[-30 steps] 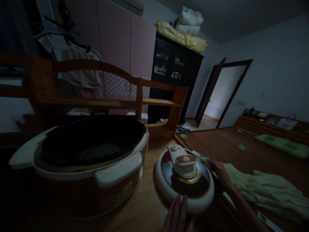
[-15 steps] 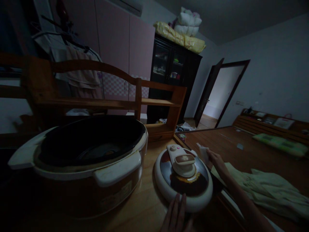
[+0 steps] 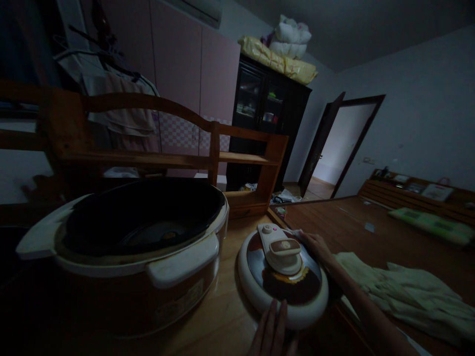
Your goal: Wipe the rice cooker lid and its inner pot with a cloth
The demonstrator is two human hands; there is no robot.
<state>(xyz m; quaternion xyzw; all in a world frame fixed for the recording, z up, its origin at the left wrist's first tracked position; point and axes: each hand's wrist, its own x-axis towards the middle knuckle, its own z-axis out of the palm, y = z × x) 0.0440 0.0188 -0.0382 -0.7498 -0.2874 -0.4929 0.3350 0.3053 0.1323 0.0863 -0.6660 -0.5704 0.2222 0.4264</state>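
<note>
A round pot lid point(image 3: 256, 289) with a thick cream rim, a dark glossy top and a brown-and-cream handle rests on the wooden desk. At its near edge, my left hand point(image 3: 272, 329) lies with its fingers stretched out on the rim. My right hand point(image 3: 315, 245) reaches to the lid's far right edge. Its fingers close on a white tissue point(image 3: 297, 232), mostly hidden by the hand and pressed against the rim. Left of the lid stands a large electric cooker point(image 3: 183, 262), uncovered, with a dark inner pot and white side handles.
A wooden shelf rack point(image 3: 241, 158) rises behind the cooker. To the right is a low brown bed surface point(image 3: 334, 215) with a crumpled pale cloth point(image 3: 401, 287) and a green checked pillow point(image 3: 430, 225). A dark cabinet point(image 3: 256, 109) and a door standing ajar point(image 3: 322, 143) are farther back.
My right hand has moved left and down, bringing the white tissue from the air beside the lid onto its far right rim. My left hand stays on the near rim.
</note>
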